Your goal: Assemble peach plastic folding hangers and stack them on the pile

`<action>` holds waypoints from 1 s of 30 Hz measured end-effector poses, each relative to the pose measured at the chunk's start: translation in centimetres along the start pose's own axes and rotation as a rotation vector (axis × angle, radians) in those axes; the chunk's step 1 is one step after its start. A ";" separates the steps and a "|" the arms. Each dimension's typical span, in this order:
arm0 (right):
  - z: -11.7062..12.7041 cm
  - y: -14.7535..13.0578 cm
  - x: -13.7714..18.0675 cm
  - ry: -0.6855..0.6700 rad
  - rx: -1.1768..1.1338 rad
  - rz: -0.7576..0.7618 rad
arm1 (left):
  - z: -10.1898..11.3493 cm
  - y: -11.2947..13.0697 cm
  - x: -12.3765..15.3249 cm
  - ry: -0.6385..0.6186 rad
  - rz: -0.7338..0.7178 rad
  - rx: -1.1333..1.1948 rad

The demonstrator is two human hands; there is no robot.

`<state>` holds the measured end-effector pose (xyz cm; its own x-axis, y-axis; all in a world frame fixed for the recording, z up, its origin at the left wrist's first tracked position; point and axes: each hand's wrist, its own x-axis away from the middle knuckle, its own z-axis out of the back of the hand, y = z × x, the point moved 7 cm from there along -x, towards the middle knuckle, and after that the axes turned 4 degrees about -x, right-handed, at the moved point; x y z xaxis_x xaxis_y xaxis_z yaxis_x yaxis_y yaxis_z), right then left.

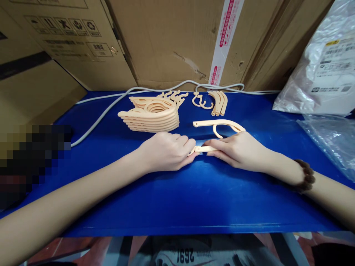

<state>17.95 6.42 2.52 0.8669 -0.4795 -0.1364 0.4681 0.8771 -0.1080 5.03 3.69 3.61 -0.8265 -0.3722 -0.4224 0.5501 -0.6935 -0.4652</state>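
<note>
The left hand [169, 152] is curled into a loose fist, its thumb and bent fingers closed on one end of a cream plastic piece [204, 149]. The right hand [237, 151] pinches the other end between thumb and fingers, so the piece bridges the gap between the two hands, a small round joint showing near the left fingertips. Much of it is hidden in both grips. A brown beaded bracelet [305, 176] circles the right wrist.

Just beyond the right hand lies a curved cream arm [215, 122], with a rounded hook part [215, 131] below it; whether the knuckles touch the arm cannot be told. Just beyond the left hand sits a neat stack of cream hangers [152, 120], their hooks fanned out at its far side. Farther out, ahead of the right hand, are loose hooks [203, 104] and, right beside them, a small group of curved strips [220, 102].

All of this lies on a blue tabletop [166, 201], which extends below both hands toward the person's printed shirt [180, 252]. Past the stack, a pale cable [101, 120] winds across the far edge before cardboard boxes [166, 40]. Well to the right of the right hand, a white plastic package [316, 81] stands above crumpled clear plastic [332, 138].
</note>
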 end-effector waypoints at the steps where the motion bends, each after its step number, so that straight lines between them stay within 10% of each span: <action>1: -0.1 0.1 0.0 -0.010 -0.005 -0.013 | 0.0 0.0 0.0 0.002 0.004 0.003; 30: 0.6 -0.2 0.2 0.090 0.111 -0.026 | -0.4 0.0 -0.5 -0.019 0.086 -0.046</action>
<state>18.13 6.21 3.05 0.8377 -0.4985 -0.2230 0.5106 0.8598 -0.0039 5.44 4.10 3.50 -0.7777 -0.4412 -0.4478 0.6238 -0.6295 -0.4632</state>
